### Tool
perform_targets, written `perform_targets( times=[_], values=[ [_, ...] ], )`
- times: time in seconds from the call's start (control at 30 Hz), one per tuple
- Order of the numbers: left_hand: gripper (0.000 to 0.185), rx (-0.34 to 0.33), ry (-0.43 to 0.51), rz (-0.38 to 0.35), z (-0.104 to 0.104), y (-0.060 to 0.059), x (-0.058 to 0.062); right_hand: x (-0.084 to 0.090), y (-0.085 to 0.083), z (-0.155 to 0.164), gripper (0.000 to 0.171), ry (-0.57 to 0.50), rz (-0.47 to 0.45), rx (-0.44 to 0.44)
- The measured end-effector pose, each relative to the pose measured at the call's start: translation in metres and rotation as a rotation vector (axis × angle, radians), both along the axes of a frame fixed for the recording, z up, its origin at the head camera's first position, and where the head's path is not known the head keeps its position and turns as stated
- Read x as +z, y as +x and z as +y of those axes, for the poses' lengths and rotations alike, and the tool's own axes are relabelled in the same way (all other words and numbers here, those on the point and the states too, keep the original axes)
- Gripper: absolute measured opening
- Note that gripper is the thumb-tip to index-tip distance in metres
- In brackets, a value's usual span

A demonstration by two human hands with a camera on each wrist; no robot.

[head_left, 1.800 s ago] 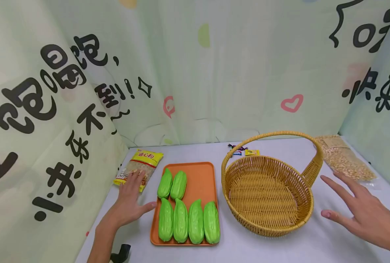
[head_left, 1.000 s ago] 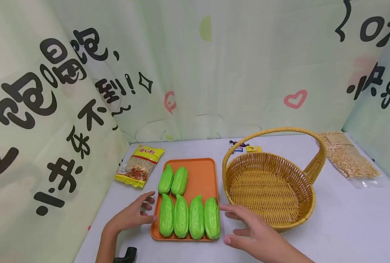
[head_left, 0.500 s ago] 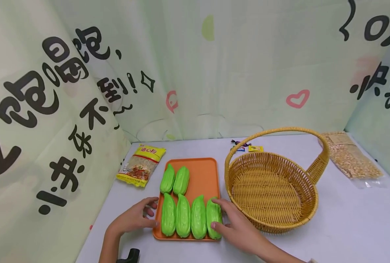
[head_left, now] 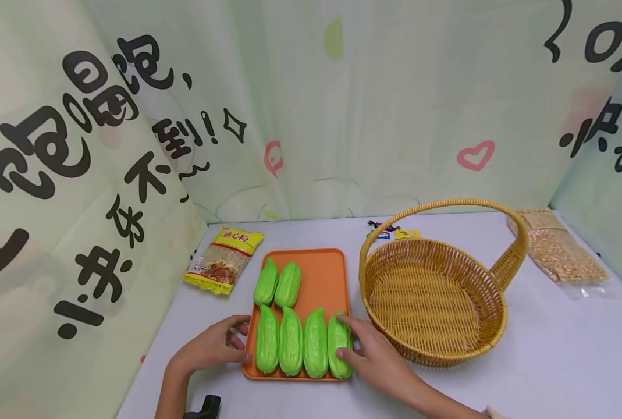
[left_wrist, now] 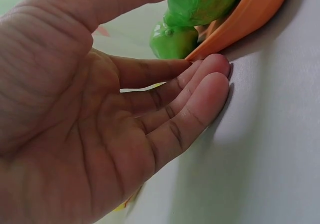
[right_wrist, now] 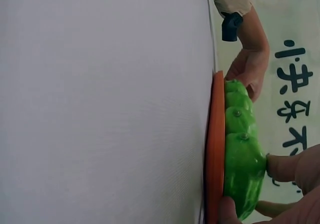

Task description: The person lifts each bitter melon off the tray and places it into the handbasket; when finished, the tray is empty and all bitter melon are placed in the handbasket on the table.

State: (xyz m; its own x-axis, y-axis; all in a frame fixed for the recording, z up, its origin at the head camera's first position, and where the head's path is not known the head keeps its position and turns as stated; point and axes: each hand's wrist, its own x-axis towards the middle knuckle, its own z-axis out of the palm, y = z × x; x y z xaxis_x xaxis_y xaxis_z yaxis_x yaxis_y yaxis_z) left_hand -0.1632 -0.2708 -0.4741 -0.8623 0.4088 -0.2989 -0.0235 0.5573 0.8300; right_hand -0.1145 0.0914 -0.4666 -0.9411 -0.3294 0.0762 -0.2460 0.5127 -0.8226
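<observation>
An orange tray (head_left: 321,273) lies on the table with several bright green, ridged gourds on it, two behind and a row in front. My left hand (head_left: 211,347) is at the tray's left side, its fingertips and thumb touching the rim. In the left wrist view, the fingers (left_wrist: 200,108) are only gently bent beside the orange edge, the palm bare. My right hand (head_left: 376,352) grips the rightmost gourd (head_left: 339,337) of the front row, thumb on its near part and forefinger at its far tip. The right wrist view shows that gourd (right_wrist: 242,169) low against the tray.
A tall-handled wicker basket (head_left: 426,308) stands right of the tray, close to my right hand. A yellow-ended pasta bag (head_left: 224,262) lies back left, wrapped candies (head_left: 407,234) behind the basket, and a clear bag of pale kernels (head_left: 562,250) back right. Printed curtains enclose the table.
My right hand has come left from beyond the basket onto the rightmost gourd and taken hold. My left hand has moved from over the pasta bag to the tray's left rim.
</observation>
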Motion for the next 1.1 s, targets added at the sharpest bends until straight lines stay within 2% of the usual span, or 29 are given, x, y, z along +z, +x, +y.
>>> perform_targets(
  times=[0.27,0.63,0.93,1.1],
  values=[
    [0.081,-0.003,-0.004,0.007,0.0,0.001,0.0,0.0,-0.006,0.0,0.061,0.01,-0.02,0.048],
    [0.083,-0.016,-0.001,0.02,-0.001,0.002,0.001,0.001,-0.011,0.0,0.059,0.004,-0.04,0.062],
    [0.08,-0.029,0.028,-0.044,0.0,0.003,0.002,0.005,-0.017,-0.002,0.06,0.034,-0.043,0.121],
    [0.079,-0.045,-0.004,-0.016,0.002,0.005,0.002,0.005,-0.019,-0.002,0.059,0.035,-0.061,0.148]
  ],
)
